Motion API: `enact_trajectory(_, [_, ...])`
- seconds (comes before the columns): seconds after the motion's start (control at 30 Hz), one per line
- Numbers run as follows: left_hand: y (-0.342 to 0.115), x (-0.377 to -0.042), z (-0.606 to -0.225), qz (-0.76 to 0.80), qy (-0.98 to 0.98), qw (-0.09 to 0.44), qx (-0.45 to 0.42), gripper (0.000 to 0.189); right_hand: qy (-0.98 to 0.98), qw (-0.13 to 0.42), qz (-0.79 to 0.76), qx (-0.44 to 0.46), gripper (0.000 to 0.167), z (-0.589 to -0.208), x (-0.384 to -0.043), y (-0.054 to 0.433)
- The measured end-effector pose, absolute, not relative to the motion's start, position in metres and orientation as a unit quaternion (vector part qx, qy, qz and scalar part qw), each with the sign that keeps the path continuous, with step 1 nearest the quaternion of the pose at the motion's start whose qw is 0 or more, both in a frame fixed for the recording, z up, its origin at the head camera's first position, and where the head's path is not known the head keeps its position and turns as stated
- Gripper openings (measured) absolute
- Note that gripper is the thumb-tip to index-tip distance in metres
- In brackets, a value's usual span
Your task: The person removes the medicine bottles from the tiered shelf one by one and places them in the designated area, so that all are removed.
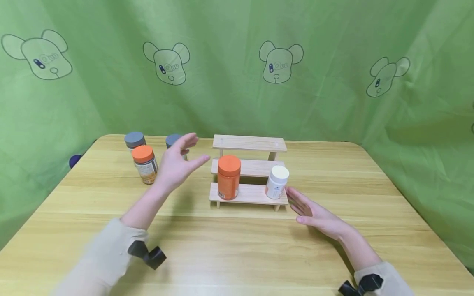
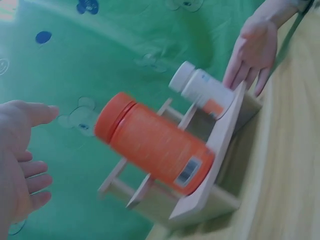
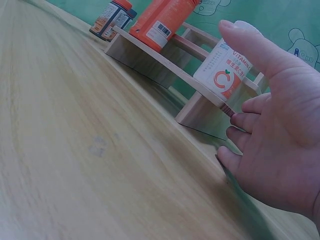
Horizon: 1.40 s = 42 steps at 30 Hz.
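Grained wooden table [image 1: 237, 250] beneath, creased green cloth [image 1: 226, 107] beyond! Left hand [image 1: 175, 164], right hand [image 1: 316, 214] flank a stepped wooden rack [image 1: 253, 192], loosely spread, empty.

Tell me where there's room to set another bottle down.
The top shelf of the wooden rack is bare; so is its bottom shelf between the orange bottle and white bottle. The table is free at rear right, between rack and curtain. Rear left is crowded with two grey-lidded bottles and an orange-lidded bottle.
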State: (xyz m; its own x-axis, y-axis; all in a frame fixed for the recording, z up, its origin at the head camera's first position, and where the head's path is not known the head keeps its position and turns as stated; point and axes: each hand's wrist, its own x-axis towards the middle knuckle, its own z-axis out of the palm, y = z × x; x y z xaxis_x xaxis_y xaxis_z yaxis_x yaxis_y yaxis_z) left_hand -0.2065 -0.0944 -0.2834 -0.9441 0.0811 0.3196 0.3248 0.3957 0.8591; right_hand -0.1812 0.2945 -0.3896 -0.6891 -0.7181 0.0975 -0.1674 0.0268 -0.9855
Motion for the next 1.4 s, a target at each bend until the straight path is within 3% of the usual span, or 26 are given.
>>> enact_trajectory(0.2, [-0.070, -0.205, -0.290, -0.545, -0.825, 0.055, -0.140, 0.076, 0.682, 0.222, -0.616, -0.326, 0.076, -0.390, -0.181, 0.294])
enact_trajectory(0.5, [-0.052, -0.207, -0.304, -0.563, -0.808, 0.037, -0.170, 0.080, 0.679, 0.222, -0.618, -0.327, 0.076, -0.389, -0.181, 0.294])
enact_trajectory(0.9, [-0.040, -0.206, -0.317, -0.569, -0.809, 0.024, -0.142, 0.072, 0.683, 0.221, -0.616, -0.324, 0.076, -0.390, -0.181, 0.294])
enact_trajectory(1.4, [-0.035, -0.209, -0.320, -0.573, -0.808, 0.046, -0.125, 0.063, 0.680, 0.223, -0.620, -0.322, 0.076, -0.389, -0.182, 0.294])
